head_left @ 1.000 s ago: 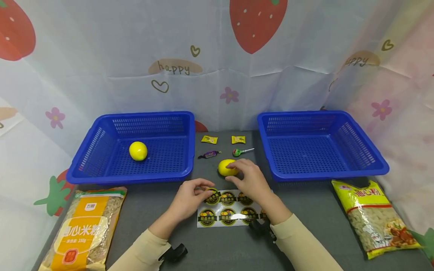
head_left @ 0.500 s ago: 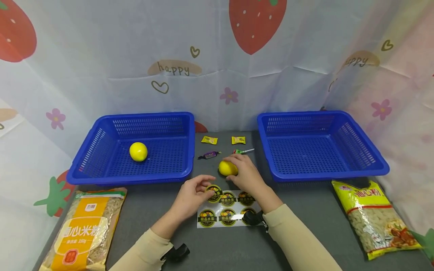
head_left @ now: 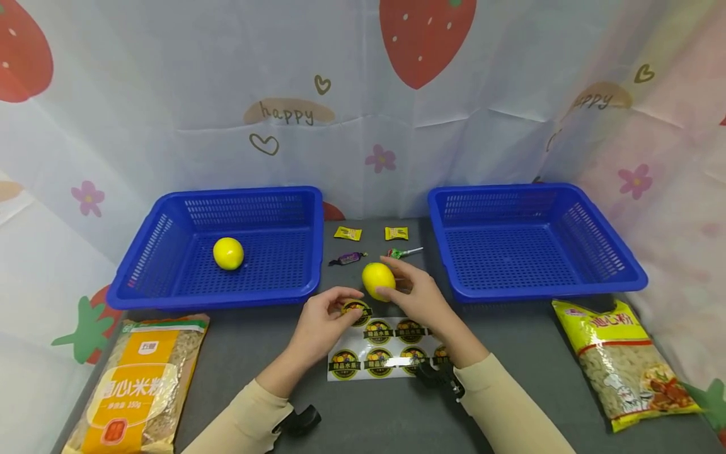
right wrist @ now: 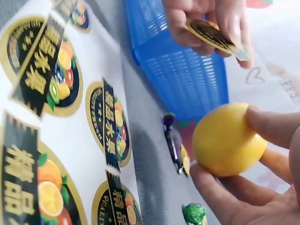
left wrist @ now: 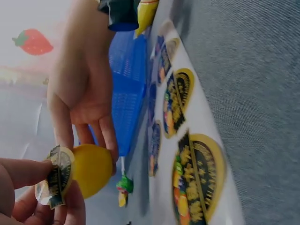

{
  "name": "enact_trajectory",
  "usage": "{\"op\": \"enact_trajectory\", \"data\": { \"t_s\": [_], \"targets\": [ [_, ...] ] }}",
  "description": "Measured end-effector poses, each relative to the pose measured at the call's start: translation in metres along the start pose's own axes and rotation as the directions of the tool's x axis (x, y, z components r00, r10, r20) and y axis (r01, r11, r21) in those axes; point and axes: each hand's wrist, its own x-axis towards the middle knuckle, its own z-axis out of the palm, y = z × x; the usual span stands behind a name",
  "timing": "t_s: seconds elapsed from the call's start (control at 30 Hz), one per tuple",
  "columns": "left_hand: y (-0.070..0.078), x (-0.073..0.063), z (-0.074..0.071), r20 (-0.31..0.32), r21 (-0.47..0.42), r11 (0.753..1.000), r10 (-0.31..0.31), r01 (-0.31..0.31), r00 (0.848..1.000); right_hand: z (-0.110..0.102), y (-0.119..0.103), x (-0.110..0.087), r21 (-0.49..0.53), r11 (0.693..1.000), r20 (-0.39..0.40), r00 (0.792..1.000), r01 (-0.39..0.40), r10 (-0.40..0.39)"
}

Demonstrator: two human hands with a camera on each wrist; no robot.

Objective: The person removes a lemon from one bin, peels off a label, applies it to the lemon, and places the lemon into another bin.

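My right hand (head_left: 421,296) holds a yellow lemon (head_left: 377,281) between thumb and fingers, above the table. To its left, my left hand (head_left: 323,325) pinches a round black-and-gold label sticker (left wrist: 60,176) between thumb and fingers. In the left wrist view the sticker overlaps the edge of the lemon; the right wrist view shows a gap between the sticker and the fruit. Below both hands lies a white sticker sheet (head_left: 394,347) with rows of the same fruit labels, partly covered by the right wrist.
A blue basket (head_left: 215,299) with another lemon (head_left: 229,253) stands at left, a second blue basket (head_left: 544,290) at right. Between them lie two yellow candies (head_left: 396,233), a purple candy (head_left: 348,258) and a lollipop (head_left: 397,253). Food bags (head_left: 136,384) (head_left: 626,369) flank the hands.
My right hand has closed round the lemon, lifted it off the table and turned it more upright. The left hand has raised its sticker slightly, away from the sheet.
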Motion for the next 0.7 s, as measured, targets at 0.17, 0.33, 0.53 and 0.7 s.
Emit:
{"op": "enact_trajectory", "data": {
  "t_s": [0.17, 0.33, 0.53, 0.7],
  "targets": [
    [0.007, 0.001, 0.001, -0.021, -0.028, 1.000, -0.004, 0.004, 1.000, -0.004, 0.000, -0.010, 0.135, 0.991, 0.049, 0.999, -0.027, 0.020],
    [0.011, 0.002, 0.002, -0.029, -0.050, 0.999, -0.018, 0.016, 0.999, -0.004, 0.000, -0.018, 0.225, 0.973, 0.093, 0.995, -0.057, 0.037],
    [0.014, 0.004, 0.005, -0.025, -0.095, 0.995, -0.029, 0.026, 0.999, -0.002, -0.003, -0.027, 0.274, 0.961, 0.130, 0.991, -0.040, 0.004],
    [0.015, 0.005, 0.006, -0.027, -0.126, 0.991, -0.037, 0.034, 0.999, 0.001, -0.005, -0.031, 0.305, 0.952, 0.134, 0.991, -0.024, -0.018]
  ]
}}
